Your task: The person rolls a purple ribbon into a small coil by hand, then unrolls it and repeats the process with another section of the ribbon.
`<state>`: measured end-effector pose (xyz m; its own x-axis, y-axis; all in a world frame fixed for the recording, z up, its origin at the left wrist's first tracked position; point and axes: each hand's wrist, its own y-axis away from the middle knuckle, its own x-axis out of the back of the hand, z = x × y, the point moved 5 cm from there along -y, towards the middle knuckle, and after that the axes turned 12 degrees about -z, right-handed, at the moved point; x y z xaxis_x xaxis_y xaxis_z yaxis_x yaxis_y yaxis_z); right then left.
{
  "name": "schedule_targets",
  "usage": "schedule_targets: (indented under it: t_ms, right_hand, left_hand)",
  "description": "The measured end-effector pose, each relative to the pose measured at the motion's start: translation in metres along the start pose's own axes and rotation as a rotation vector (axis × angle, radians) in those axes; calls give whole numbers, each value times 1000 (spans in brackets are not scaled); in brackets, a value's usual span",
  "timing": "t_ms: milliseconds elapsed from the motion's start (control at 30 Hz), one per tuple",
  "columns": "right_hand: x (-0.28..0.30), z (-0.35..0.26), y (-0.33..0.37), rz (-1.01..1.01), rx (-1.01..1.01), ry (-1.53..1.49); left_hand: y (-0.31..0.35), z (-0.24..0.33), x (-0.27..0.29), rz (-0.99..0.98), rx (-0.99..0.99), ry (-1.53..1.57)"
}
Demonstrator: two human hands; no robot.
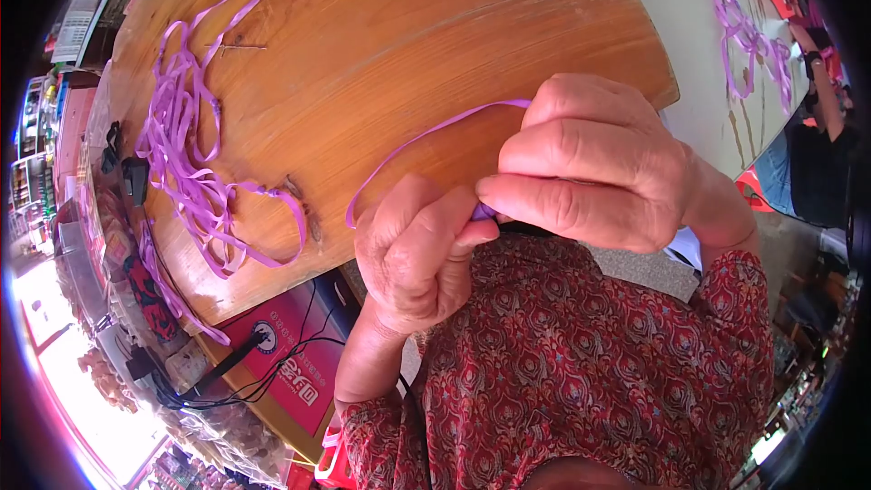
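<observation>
While both hands are brought together over the near edge of the wooden table (408, 27), the work looks like a fine finger step on the purple ribbon (435, 130), probably a knot or fold being formed. Left hand (413, 254): fingers curled, thumb and forefinger gripping a small bunched bit of ribbon (482, 211). Right hand (603, 163): curled too, fingertips meeting that same spot, so both seem to be pinching it; exact grip on that side is hidden. One length of ribbon arcs from the left fist up to the right. Can't tell whether a knot is already there, fingers cover it. My read: next move calls for keeping the left pinch firm, getting the end through or around with the right, then pulling evenly. Slack in the arc could twist, worth watching. Loose ribbon heap (186, 154) lies on the table's left side, well apart from the hands.
</observation>
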<state>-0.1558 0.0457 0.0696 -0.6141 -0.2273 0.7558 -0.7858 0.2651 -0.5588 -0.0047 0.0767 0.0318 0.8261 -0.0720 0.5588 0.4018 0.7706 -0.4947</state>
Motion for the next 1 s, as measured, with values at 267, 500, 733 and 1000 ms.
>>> schedule_targets:
  t_ms: [267, 500, 733, 1000]
  right_hand:
    - [-5, -5, -1, -123, -56, -89]
    - [-13, 9, 7, -209, -356, -462]
    - [-30, 21, 25, -529, -1040, -1276]
    - [-36, 39, 28, -433, -955, -1317]
  left_hand:
    - [-2, 8, 1, -84, -269, -226]
    - [-3, 9, -4, -208, -356, -392]
    - [-5, 8, -8, -201, -502, -311]
    - [-18, -14, -7, -261, -78, -64]
